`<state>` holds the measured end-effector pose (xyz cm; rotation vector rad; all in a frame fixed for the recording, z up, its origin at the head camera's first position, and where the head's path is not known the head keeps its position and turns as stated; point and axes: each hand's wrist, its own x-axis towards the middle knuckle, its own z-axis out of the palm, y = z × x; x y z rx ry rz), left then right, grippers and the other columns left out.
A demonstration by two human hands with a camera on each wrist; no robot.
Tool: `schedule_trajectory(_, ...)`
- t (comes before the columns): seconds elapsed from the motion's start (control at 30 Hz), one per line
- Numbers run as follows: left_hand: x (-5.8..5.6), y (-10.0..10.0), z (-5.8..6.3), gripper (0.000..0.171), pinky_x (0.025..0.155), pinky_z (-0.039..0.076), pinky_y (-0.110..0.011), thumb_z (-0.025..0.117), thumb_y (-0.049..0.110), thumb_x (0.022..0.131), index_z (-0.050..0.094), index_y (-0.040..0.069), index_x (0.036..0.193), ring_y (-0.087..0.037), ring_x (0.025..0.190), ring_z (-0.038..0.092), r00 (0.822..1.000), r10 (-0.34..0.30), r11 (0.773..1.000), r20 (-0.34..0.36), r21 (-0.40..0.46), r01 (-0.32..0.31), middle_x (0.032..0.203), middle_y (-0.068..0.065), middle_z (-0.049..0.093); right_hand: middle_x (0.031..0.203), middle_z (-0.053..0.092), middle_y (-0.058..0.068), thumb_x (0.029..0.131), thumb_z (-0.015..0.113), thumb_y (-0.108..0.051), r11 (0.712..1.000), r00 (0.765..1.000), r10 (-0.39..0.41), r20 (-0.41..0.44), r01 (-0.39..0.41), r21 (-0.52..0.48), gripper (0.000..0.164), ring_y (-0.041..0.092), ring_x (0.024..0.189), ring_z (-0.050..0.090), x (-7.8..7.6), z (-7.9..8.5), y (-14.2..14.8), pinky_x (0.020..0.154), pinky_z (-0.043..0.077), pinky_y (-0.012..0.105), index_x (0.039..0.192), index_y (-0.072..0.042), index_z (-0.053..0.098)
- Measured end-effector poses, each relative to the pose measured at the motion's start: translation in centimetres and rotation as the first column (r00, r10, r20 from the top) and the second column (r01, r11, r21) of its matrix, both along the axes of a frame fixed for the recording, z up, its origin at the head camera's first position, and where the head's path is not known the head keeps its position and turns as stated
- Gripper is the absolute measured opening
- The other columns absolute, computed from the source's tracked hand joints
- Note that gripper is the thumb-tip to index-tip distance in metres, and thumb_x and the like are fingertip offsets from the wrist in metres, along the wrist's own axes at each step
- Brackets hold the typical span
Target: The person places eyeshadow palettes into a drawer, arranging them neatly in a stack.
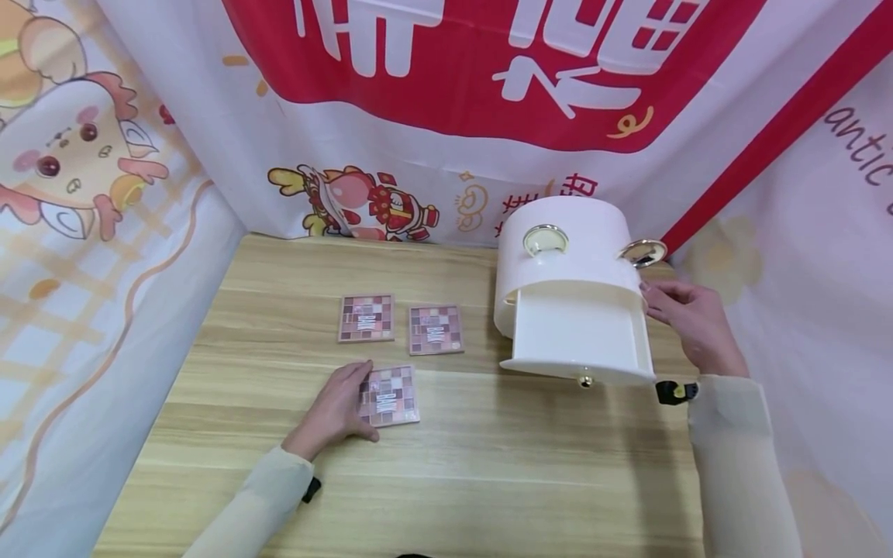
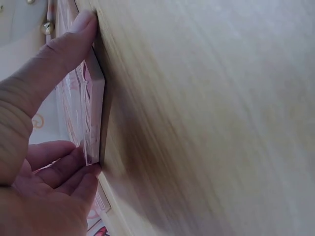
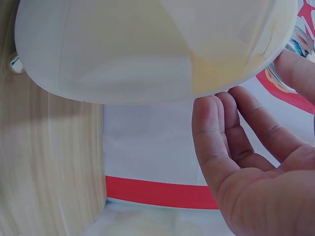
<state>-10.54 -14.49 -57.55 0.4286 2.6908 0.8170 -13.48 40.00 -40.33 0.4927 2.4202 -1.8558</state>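
Observation:
My left hand (image 1: 333, 412) spans the nearest eyeshadow palette (image 1: 391, 397), thumb at its near edge and fingers at the opposite edge. That palette, a square with a checkered pink and mauve lid, lies on the wooden table; its side edge shows between thumb and fingers in the left wrist view. Two similar palettes, one on the left (image 1: 367, 318) and one on the right (image 1: 436, 329), lie farther back. At the right stands a white rounded storage box (image 1: 568, 260) with its drawer (image 1: 579, 325) pulled out. My right hand (image 1: 698, 325) touches the box's right side with its fingertips.
A gold knob (image 1: 585, 380) sits on the drawer front. Two gold-rimmed round pieces, one on the left (image 1: 546, 239) and one on the right (image 1: 643, 253), stick out of the box. Printed cloth (image 1: 418, 170) hangs behind and beside the wooden table (image 1: 474, 473).

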Motion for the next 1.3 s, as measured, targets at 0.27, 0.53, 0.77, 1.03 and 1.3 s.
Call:
schedule_trajectory(0.27, 0.3, 0.1, 0.0, 0.131, 0.116, 0.028, -0.055, 0.101, 0.036, 0.045, 0.036, -0.003, 0.152, -0.041, 0.138, 0.036, 0.999, 0.039, 0.995, -0.006, 0.093, -0.038, 0.152, -0.022, 0.040, 0.114, 0.059, 0.000, 0.090, 0.073, -0.042, 0.997, 0.999, -0.006, 0.031, 0.003, 0.083, 0.070, 0.005, 0.091, 0.067, 0.1, 0.0, -0.2, 0.080, 0.057, 0.019, 0.137, 0.005, 0.053)
schedule_trajectory(0.53, 0.3, 0.4, 0.3, 0.131, 0.114, 0.032, -0.056, 0.101, 0.037, 0.046, 0.035, 0.003, 0.154, -0.038, 0.135, 0.041, 0.998, 0.066, 0.983, 0.018, 0.171, -0.068, 0.150, -0.017, 0.042, 0.106, 0.064, -0.003, 0.090, 0.076, -0.033, 1.000, 1.000, -0.002, -0.011, 0.002, 0.011, 0.055, 0.007, 0.087, 0.068, 0.0, 0.0, -0.1, 0.077, 0.058, 0.020, 0.129, 0.003, 0.060)
schedule_trajectory(0.77, 0.1, 0.6, 1.8, 0.130, 0.113, 0.029, -0.061, 0.101, 0.035, 0.047, 0.035, 0.008, 0.155, -0.040, 0.137, 0.038, 0.995, 0.088, 0.965, 0.048, 0.242, -0.097, 0.152, -0.014, 0.040, 0.109, 0.062, -0.002, 0.091, 0.074, -0.038, 0.998, 1.000, -0.001, 0.001, 0.001, 0.066, 0.064, 0.006, 0.088, 0.067, 0.0, 0.0, -0.2, 0.079, 0.058, 0.020, 0.133, 0.005, 0.056)
schedule_trajectory(1.03, -0.5, 1.3, 4.7, 0.129, 0.110, 0.030, -0.067, 0.100, 0.044, 0.046, 0.037, 0.009, 0.154, -0.042, 0.139, 0.035, 0.998, 0.069, 0.948, -0.008, 0.313, -0.063, 0.156, -0.016, 0.036, 0.108, 0.062, -0.001, 0.091, 0.075, -0.028, 0.999, 1.000, -0.007, -0.011, 0.007, -0.038, 0.055, 0.007, 0.087, 0.067, 0.0, 0.0, -0.1, 0.077, 0.058, 0.019, 0.130, 0.006, 0.057)
schedule_trajectory(1.3, -0.6, 2.1, 8.0, 0.129, 0.114, 0.029, -0.060, 0.100, 0.044, 0.048, 0.035, 0.014, 0.155, -0.037, 0.142, 0.033, 0.999, 0.044, 0.895, 0.011, 0.444, -0.044, 0.157, -0.010, 0.035, 0.112, 0.060, 0.000, 0.092, 0.073, -0.036, 0.999, 1.000, -0.019, 0.017, 0.018, 0.042, 0.059, 0.006, 0.090, 0.066, 0.1, -0.1, -0.1, 0.080, 0.058, 0.020, 0.133, 0.004, 0.057)
